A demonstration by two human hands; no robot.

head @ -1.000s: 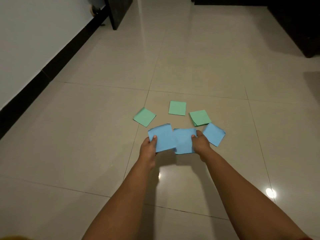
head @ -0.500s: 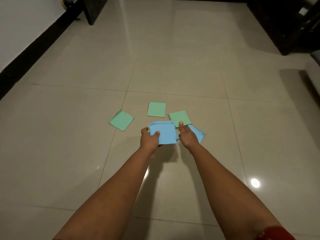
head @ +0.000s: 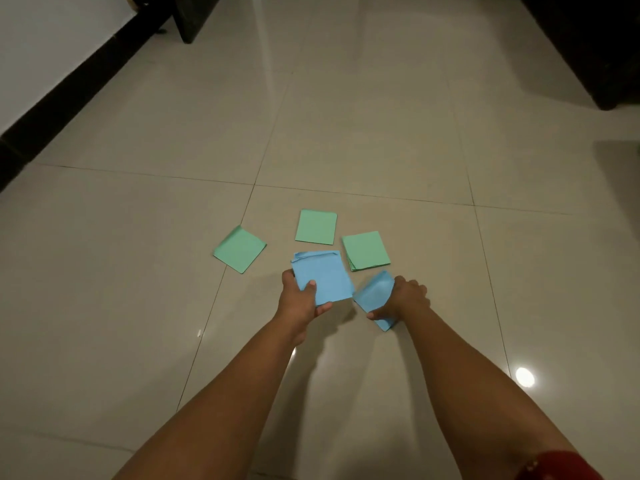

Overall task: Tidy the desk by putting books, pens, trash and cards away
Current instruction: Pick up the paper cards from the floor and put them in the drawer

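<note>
L hand (head: pixel 302 299) pinches blue stack (head: pixel 322 277), frame centre; R hand (head: pixel 403 299) grips another blue card (head: pixel 375 294). Three green cards (head: pixel 316 226) left on floor (head: pixel 138 271), just above. Est. half gathered.

Left hand (head: pixel 298 299): holds blue card stack (head: pixel 322 277), thumb on top. Right hand (head: pixel 403 299): grips tilted blue card (head: pixel 375 294). Three green card lots (head: pixel 316 226) lie flat on tiled floor (head: pixel 346 133) beyond.

Glossy beige tiled floor (head: pixel 346 133), white wall (head: pixel 52 36) with black skirting (head: pixel 79 84), dark furniture (head: pixel 588 46)
</note>
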